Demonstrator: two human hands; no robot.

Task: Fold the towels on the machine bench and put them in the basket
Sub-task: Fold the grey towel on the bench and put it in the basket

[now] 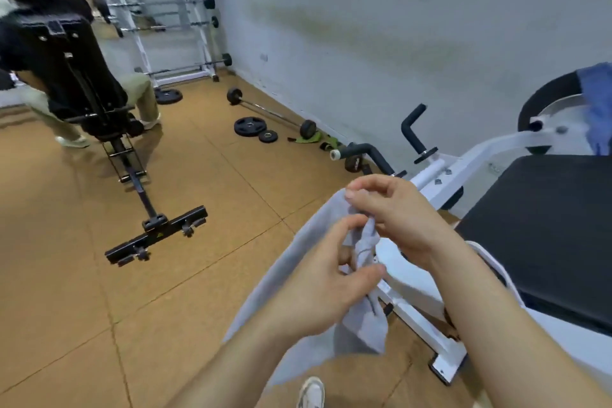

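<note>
Your left grip (318, 285) and right grip (390, 209) pinch the grey towel (364, 331); it trails lower left, bench (546, 225) to the right.

Plenty of open floor (76, 291) off to the left. Right side's boxed in by the black bench pad (546, 228) and its white frame (410, 295); handles (410, 129) stick up ahead, weight plates (249, 126) litter the wall side.
</note>
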